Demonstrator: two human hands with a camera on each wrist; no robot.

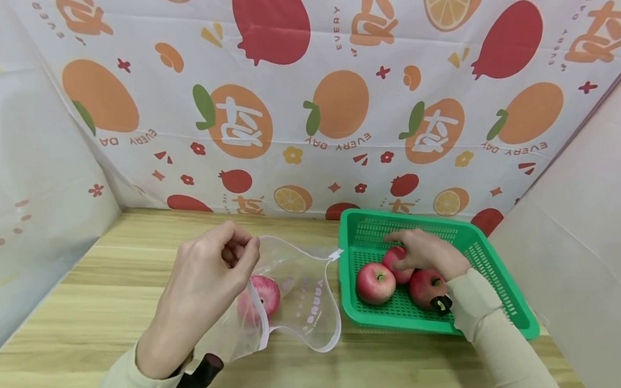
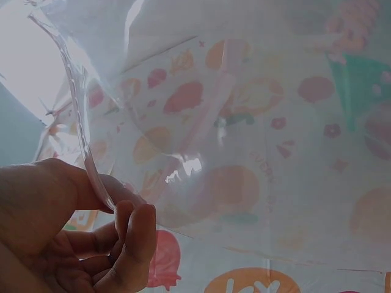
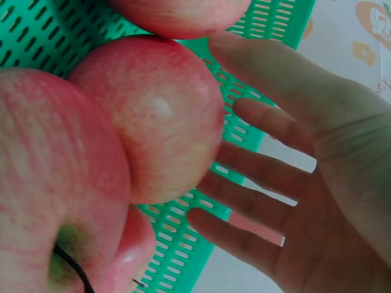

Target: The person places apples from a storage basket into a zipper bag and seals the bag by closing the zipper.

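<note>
My left hand (image 1: pixel 204 287) pinches the rim of a clear zip bag (image 1: pixel 306 325) between thumb and fingers, and the left wrist view shows the same grip on the bag's edge. One red apple (image 1: pixel 269 295) is inside the bag, partly behind the film. Over the green basket (image 1: pixel 350 309), my right hand (image 1: pixel 426 252) reaches in among several red apples. Its spread, nearly straight fingers (image 3: pixel 256 165) lie beside one apple (image 3: pixel 165 116) in the right wrist view, with the thumb close to another apple (image 3: pixel 183 15). Whether they touch is hard to tell.
A white zip slider (image 1: pixel 335 255) on the bag's rim lies close to the basket's left side. Behind the wooden table (image 1: pixel 107 278) hangs a fruit-print cloth (image 1: pixel 293 102). White sheets (image 1: pixel 587 215) stand at both sides, the right one near the basket.
</note>
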